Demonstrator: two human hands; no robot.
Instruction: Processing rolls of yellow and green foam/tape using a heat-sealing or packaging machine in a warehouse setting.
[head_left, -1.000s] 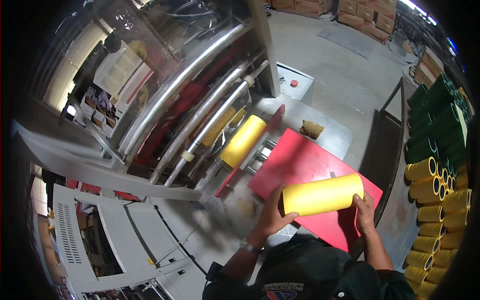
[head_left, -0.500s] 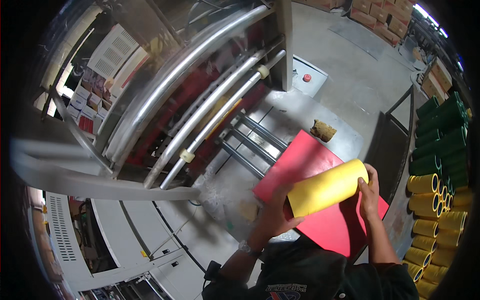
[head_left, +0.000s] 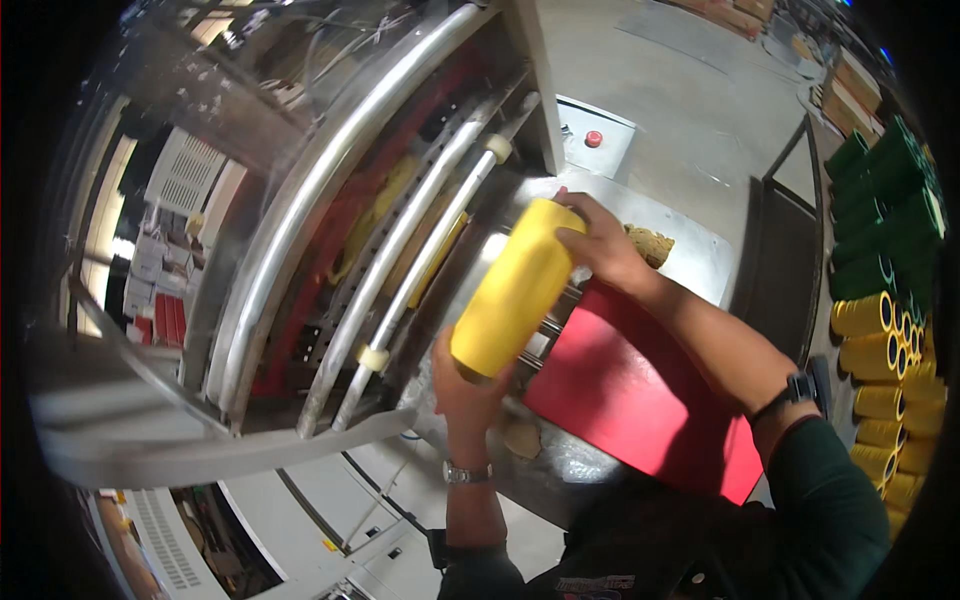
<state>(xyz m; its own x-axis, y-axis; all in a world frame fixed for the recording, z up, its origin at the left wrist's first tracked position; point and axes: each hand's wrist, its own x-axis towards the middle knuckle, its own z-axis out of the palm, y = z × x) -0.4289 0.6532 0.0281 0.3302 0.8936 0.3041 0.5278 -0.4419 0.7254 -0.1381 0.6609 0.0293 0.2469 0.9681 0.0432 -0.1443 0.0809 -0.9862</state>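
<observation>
A yellow roll (head_left: 515, 285) is held up at a slant between my two hands, close to the machine's metal bars. My left hand (head_left: 468, 390) is closed round its lower end, thumb along the side. At the upper right end my right hand (head_left: 605, 240) grips it, thumb on the yellow surface and fingers partly hidden behind the end. Below and to the right lies a flat red sheet (head_left: 630, 385) on the metal table (head_left: 695, 280). Dark rails (head_left: 545, 345) show in part between the roll and the sheet.
The machine's long metal bars (head_left: 425, 255) stand at the left. A crumpled brown piece (head_left: 650, 245) lies beyond my right forearm. A box with a red button (head_left: 593, 139) is farther back. Green rolls (head_left: 885, 200) and yellow rolls (head_left: 880, 355) are stacked at the right.
The yellow roll has moved left and away from me, off the red sheet toward the machine, and is tilted more steeply. Both hands have gone with it.
</observation>
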